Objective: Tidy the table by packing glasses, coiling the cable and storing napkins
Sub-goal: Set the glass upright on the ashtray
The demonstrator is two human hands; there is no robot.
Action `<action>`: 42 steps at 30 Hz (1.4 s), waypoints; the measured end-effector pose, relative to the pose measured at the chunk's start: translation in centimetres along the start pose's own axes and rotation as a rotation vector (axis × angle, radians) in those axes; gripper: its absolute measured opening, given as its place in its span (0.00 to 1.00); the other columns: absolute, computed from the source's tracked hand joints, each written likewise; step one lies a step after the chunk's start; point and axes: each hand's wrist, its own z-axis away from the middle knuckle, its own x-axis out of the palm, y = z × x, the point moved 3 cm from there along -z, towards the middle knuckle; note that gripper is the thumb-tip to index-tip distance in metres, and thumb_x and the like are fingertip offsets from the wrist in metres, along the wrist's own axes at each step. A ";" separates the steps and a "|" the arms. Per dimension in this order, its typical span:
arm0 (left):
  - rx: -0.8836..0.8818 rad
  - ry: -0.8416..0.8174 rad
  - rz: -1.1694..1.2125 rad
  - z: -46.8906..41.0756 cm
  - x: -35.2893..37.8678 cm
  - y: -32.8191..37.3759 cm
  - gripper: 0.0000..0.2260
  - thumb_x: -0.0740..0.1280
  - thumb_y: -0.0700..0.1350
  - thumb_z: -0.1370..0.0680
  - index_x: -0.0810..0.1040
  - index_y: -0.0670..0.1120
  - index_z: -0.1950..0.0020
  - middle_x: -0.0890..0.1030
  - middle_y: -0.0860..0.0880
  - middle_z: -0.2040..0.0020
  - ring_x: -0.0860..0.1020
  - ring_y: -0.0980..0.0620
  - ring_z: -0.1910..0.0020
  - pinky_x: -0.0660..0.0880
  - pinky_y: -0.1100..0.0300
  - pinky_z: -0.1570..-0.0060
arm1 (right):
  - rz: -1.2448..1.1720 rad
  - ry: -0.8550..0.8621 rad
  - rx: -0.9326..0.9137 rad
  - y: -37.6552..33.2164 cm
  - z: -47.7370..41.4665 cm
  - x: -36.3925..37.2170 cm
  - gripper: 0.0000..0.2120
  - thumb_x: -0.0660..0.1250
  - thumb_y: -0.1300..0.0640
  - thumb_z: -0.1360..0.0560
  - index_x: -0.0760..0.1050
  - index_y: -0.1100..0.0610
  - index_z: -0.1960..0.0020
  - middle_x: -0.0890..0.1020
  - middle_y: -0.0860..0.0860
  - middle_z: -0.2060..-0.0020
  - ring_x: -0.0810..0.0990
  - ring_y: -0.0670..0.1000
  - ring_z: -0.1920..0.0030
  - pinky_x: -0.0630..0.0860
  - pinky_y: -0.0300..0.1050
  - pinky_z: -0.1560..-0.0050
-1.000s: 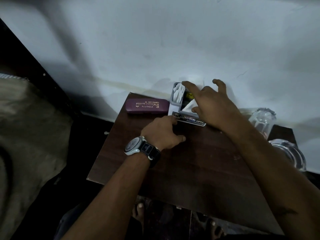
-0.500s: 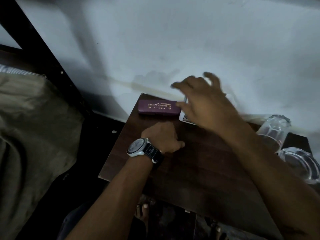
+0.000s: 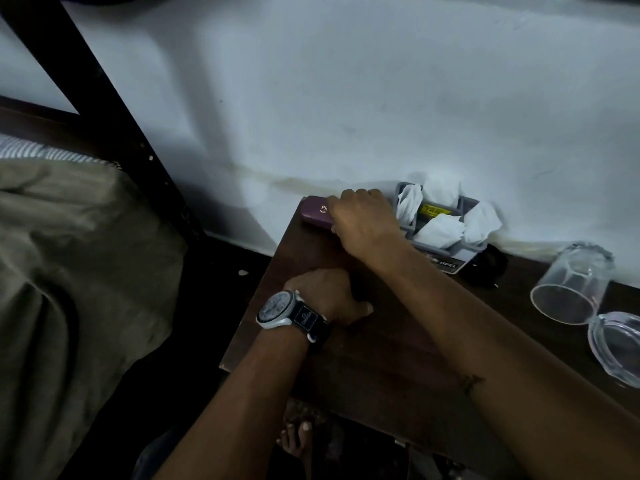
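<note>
A purple glasses case (image 3: 314, 213) lies at the table's far left corner against the wall. My right hand (image 3: 363, 220) lies over it, fingers curled round its right part. A grey holder (image 3: 450, 252) with white napkins (image 3: 440, 230) stuffed in its compartments stands just right of that hand. My left hand (image 3: 325, 294), with a wristwatch, rests on the dark wooden table (image 3: 381, 358) in a loose fist and holds nothing that I can see. A dark coiled thing (image 3: 491, 268), perhaps the cable, lies behind the holder.
A clear glass (image 3: 571, 285) lies tilted at the right, and a glass ashtray (image 3: 620, 351) sits in front of it. The white wall bounds the table's far side. A bed with an olive cover (image 3: 69, 271) stands left. A bare foot (image 3: 298, 441) shows below the near edge.
My right hand left the napkin holder, swept left and came down on the purple glasses case. My left hand has stayed in its place on the table. The camera view shifted.
</note>
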 end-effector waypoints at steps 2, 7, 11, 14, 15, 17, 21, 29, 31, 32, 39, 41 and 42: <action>0.001 -0.009 -0.015 0.0 0.1 0.1 0.18 0.67 0.61 0.21 0.73 0.48 0.60 0.84 0.42 0.47 0.83 0.41 0.46 0.78 0.47 0.41 | -0.009 -0.002 0.011 -0.2 0.2 -0.2 0.14 0.69 0.59 0.23 0.74 0.58 0.37 0.82 0.58 0.44 0.80 0.61 0.44 0.71 0.54 0.40; 0.059 -0.055 0.047 -0.3 0.3 1.3 0.18 0.64 0.60 0.19 0.80 0.47 0.41 0.86 0.46 0.48 0.85 0.43 0.52 0.80 0.55 0.50 | -0.074 0.141 0.010 -0.3 4.0 -3.3 0.17 0.69 0.56 0.24 0.75 0.57 0.37 0.82 0.57 0.44 0.81 0.61 0.44 0.71 0.54 0.39; 0.026 -0.154 0.222 -0.6 1.4 4.0 0.10 0.64 0.56 0.19 0.81 0.53 0.52 0.86 0.58 0.65 0.80 0.59 0.72 0.76 0.66 0.70 | -0.189 0.239 0.100 2.3 10.7 -6.2 0.14 0.65 0.52 0.22 0.79 0.57 0.40 0.83 0.57 0.47 0.81 0.61 0.47 0.72 0.55 0.44; 0.131 -0.185 0.247 -0.7 2.5 7.2 0.09 0.63 0.52 0.19 0.80 0.53 0.56 0.86 0.59 0.66 0.80 0.61 0.73 0.74 0.66 0.72 | -0.277 0.225 0.215 5.3 16.2 -7.3 0.13 0.64 0.52 0.21 0.79 0.56 0.41 0.83 0.56 0.48 0.82 0.61 0.48 0.74 0.54 0.47; 0.169 -0.181 0.272 -0.6 2.9 8.6 0.09 0.64 0.49 0.20 0.81 0.52 0.58 0.86 0.57 0.65 0.80 0.59 0.72 0.73 0.66 0.72 | -0.291 0.222 0.259 6.6 18.0 -7.4 0.12 0.64 0.52 0.21 0.79 0.55 0.41 0.83 0.55 0.48 0.82 0.60 0.48 0.75 0.54 0.47; 0.242 -0.129 0.328 -0.5 3.7 11.1 0.10 0.66 0.48 0.21 0.82 0.49 0.61 0.86 0.54 0.65 0.81 0.56 0.70 0.73 0.64 0.71 | -0.321 0.220 0.355 8.9 21.3 -7.3 0.11 0.64 0.52 0.21 0.79 0.53 0.42 0.84 0.53 0.47 0.82 0.58 0.46 0.75 0.52 0.48; 0.364 0.177 0.213 -0.7 5.1 16.4 0.08 0.71 0.56 0.23 0.82 0.53 0.55 0.85 0.55 0.61 0.82 0.58 0.61 0.74 0.59 0.58 | -0.417 0.213 0.505 13.2 27.1 -5.7 0.11 0.64 0.54 0.20 0.79 0.53 0.41 0.84 0.52 0.46 0.82 0.57 0.46 0.77 0.51 0.49; 0.310 0.385 0.264 -2.5 7.0 20.9 0.11 0.74 0.54 0.25 0.81 0.52 0.47 0.81 0.58 0.57 0.81 0.55 0.54 0.73 0.61 0.56 | -0.507 0.402 0.672 18.2 32.0 -2.8 0.07 0.69 0.57 0.24 0.82 0.55 0.48 0.84 0.52 0.52 0.83 0.57 0.53 0.80 0.53 0.56; 0.340 0.484 0.294 -2.7 6.6 21.5 0.14 0.75 0.53 0.25 0.80 0.49 0.44 0.81 0.57 0.57 0.81 0.54 0.54 0.73 0.62 0.56 | -0.495 0.360 0.721 19.7 32.9 -1.9 0.08 0.69 0.56 0.24 0.82 0.55 0.47 0.82 0.54 0.50 0.82 0.59 0.51 0.79 0.54 0.51; 0.373 0.534 0.303 -2.7 6.5 21.9 0.15 0.75 0.52 0.25 0.79 0.47 0.43 0.82 0.55 0.54 0.82 0.52 0.52 0.75 0.60 0.54 | -0.478 0.299 0.745 20.3 33.2 -1.3 0.09 0.69 0.55 0.24 0.82 0.55 0.45 0.81 0.54 0.47 0.81 0.59 0.48 0.78 0.55 0.47; 0.451 0.569 0.254 -4.0 8.2 24.3 0.34 0.77 0.59 0.30 0.69 0.47 0.30 0.76 0.45 0.33 0.76 0.45 0.35 0.72 0.57 0.40 | -0.462 -0.117 0.915 22.5 33.9 2.6 0.33 0.72 0.39 0.26 0.70 0.52 0.27 0.62 0.58 0.24 0.64 0.64 0.26 0.69 0.63 0.29; 0.449 0.567 0.251 -4.6 9.0 24.8 0.39 0.77 0.61 0.31 0.67 0.45 0.28 0.76 0.44 0.32 0.75 0.45 0.33 0.69 0.59 0.42 | -0.497 -0.136 0.948 22.9 33.6 3.4 0.39 0.73 0.38 0.28 0.64 0.55 0.25 0.60 0.59 0.23 0.63 0.64 0.24 0.68 0.65 0.28; 0.443 0.563 0.260 -4.8 9.3 25.1 0.41 0.78 0.62 0.32 0.66 0.45 0.27 0.76 0.43 0.31 0.75 0.44 0.33 0.71 0.58 0.42 | -0.526 -0.131 0.966 23.0 33.5 3.7 0.41 0.74 0.38 0.29 0.63 0.56 0.25 0.61 0.59 0.24 0.63 0.64 0.25 0.68 0.65 0.29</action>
